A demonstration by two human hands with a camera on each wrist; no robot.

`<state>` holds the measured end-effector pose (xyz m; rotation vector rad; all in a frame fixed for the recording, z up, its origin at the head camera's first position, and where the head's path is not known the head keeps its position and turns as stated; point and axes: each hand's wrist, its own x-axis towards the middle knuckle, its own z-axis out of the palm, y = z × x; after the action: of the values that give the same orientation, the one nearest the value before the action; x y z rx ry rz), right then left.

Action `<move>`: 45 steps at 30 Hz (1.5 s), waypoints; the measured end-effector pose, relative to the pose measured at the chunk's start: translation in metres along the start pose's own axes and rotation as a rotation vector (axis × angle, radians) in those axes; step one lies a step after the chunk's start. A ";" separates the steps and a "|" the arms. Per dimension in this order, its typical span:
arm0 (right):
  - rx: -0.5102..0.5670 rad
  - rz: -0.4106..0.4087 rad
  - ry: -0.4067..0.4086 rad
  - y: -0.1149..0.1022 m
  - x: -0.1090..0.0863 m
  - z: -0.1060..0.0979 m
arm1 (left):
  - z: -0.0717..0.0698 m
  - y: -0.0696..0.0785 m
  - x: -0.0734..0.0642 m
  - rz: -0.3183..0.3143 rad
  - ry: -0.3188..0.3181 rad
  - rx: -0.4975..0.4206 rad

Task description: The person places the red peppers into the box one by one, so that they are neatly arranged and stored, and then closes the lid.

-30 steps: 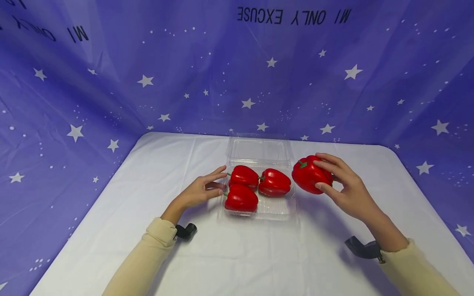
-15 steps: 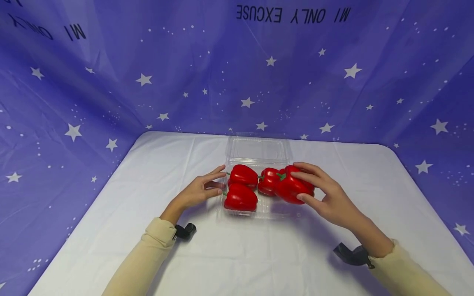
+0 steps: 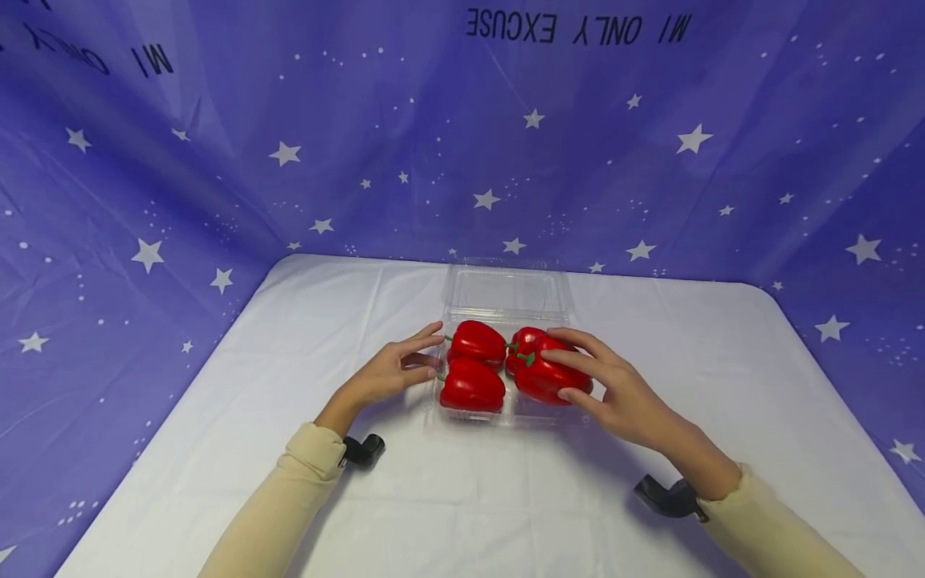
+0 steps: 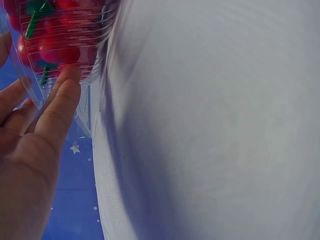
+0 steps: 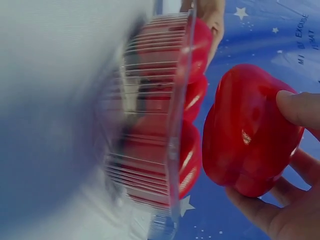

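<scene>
A clear plastic clamshell container [image 3: 545,420] lies open on the table, its lid [image 3: 509,289] folded back. Inside are three red bell peppers: one at back left [image 3: 478,340], one at front left [image 3: 472,387] and one at back right [image 3: 526,337], partly covered. My right hand [image 3: 629,399] grips a fourth red bell pepper [image 3: 540,384] over the front right part. In the right wrist view this held pepper [image 5: 250,130] is above the container rim, apart from it. My left hand [image 3: 386,372] rests relaxed fingers against the container's left side; the left wrist view shows fingertips [image 4: 70,75] at its ribbed wall.
White cloth [image 3: 462,498] covers the table around the container. A purple curtain [image 3: 405,144] with white stars hangs behind the table and along its sides. Black wrist cameras, left [image 3: 364,451] and right [image 3: 668,495], stick out beneath the forearms.
My right hand has carried its bell pepper leftward, from beside the container's right edge to over its front right part. The left hand has stayed at the container's left side.
</scene>
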<state>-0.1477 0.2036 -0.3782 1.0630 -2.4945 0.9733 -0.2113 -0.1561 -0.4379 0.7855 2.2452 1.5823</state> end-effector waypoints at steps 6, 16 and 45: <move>-0.036 0.018 -0.046 0.003 -0.006 0.008 | 0.001 0.000 0.001 -0.001 -0.001 0.007; -0.086 0.010 -0.079 0.002 -0.011 0.015 | 0.002 0.001 0.000 -0.004 0.001 -0.006; -0.116 0.021 -0.127 0.018 -0.018 0.041 | 0.001 -0.003 0.001 0.006 0.005 -0.022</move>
<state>-0.1471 0.1944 -0.4253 1.0951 -2.6328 0.7778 -0.2126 -0.1556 -0.4412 0.7837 2.2268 1.6107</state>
